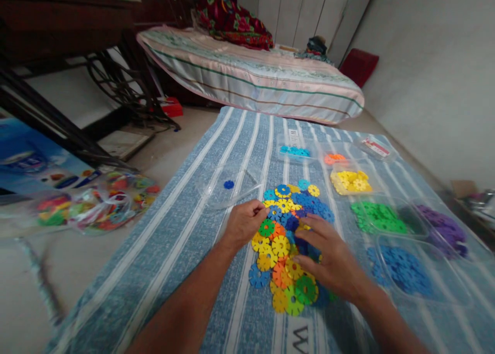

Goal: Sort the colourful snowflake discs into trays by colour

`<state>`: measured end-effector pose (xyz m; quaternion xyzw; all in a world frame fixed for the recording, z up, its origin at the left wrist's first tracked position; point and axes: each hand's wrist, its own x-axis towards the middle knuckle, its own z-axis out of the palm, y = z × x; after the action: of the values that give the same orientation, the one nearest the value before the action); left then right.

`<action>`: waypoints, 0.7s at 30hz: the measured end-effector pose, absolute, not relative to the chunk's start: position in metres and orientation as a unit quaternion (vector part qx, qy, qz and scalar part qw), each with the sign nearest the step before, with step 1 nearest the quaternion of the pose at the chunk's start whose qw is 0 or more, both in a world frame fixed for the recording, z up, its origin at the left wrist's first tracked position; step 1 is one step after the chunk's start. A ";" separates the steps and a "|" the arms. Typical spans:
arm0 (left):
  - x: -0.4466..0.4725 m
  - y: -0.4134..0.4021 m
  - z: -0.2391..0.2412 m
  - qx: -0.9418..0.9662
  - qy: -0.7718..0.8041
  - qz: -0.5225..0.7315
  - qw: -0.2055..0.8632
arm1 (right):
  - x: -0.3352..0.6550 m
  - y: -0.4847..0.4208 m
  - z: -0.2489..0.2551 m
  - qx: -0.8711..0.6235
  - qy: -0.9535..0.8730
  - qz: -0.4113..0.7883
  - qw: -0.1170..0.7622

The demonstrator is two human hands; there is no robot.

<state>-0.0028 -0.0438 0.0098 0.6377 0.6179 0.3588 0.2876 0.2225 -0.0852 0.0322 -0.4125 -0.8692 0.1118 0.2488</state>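
A mixed pile of notched plastic discs (280,246) in yellow, blue, orange and green lies on the striped cloth. At its left edge is my left hand (244,222), thumb and fingers pinched together; whatever may be between them is hidden. My right hand (328,253) hovers over or touches the pile's right side, its fingers spread and nothing visibly held. Beyond the left hand stands a clear plastic box (211,197) with one dark blue disc (229,184) in it.
Clear boxes to the right hold sorted discs: light blue (296,151), orange (334,158), yellow (351,182), green (381,217), purple (443,230) and blue (406,269). A small clear package (375,148) lies behind. Bagged colourful pieces (100,204) rest on the floor at left.
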 end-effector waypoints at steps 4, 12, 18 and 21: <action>-0.003 -0.043 0.008 0.640 0.616 0.360 0.286 | 0.225 -0.111 0.026 -0.401 -0.884 0.101 0.219; -0.001 -0.043 0.010 0.635 0.620 0.357 0.291 | 0.225 -0.121 0.012 -0.382 -0.897 0.092 0.200; -0.001 -0.045 0.013 0.637 0.621 0.361 0.279 | 0.224 -0.111 0.010 -0.380 -0.882 0.097 0.260; 0.000 -0.045 0.014 0.637 0.624 0.362 0.272 | 0.225 -0.109 0.009 -0.385 -0.876 0.099 0.275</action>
<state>-0.0003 -0.0450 0.0140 0.6368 0.6241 0.3618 0.2722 0.2245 -0.1089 0.0086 -0.3845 -0.8757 0.0985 0.2749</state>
